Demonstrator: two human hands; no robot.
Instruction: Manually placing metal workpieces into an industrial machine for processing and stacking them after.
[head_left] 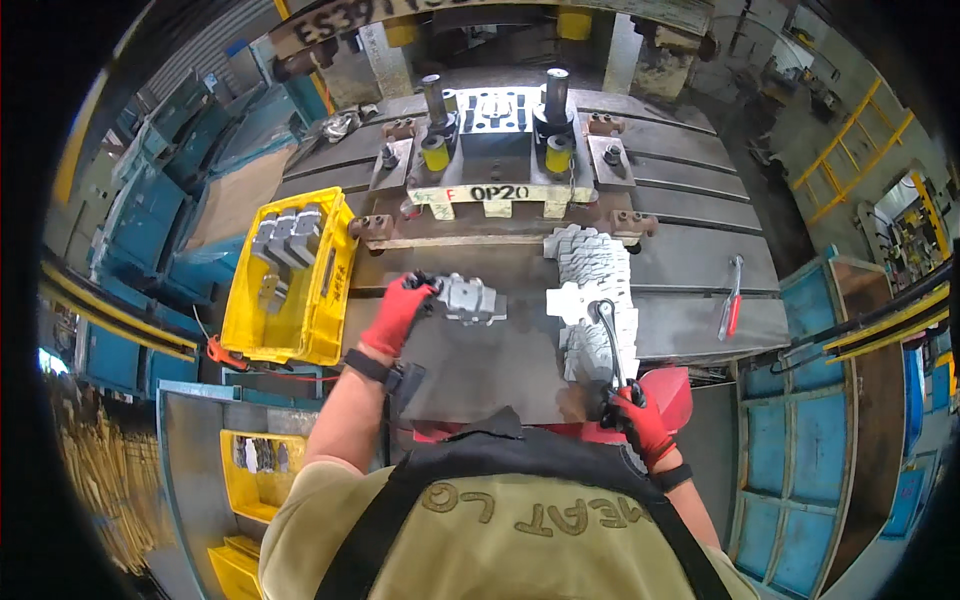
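My left hand (395,317), in a red glove with dark fingertips, is closed on the left end of a formed grey metal part (470,300) over the steel table. Whether that is one part or several together, I cannot tell. My right hand (645,425), gloved the same way, grips a long-handled metal tool with a round head (613,345). The tool's head lies over a long row of overlapping flat metal blanks (590,262), to the right of the formed part.
Ahead stands a press die (500,192) with posts and yellow blocks. A yellow crate (335,290) at left holds formed metal parts (290,236). Red-handled pliers (732,300) lie on the right of the table (690,320). A lower yellow bin (250,495) sits at the left.
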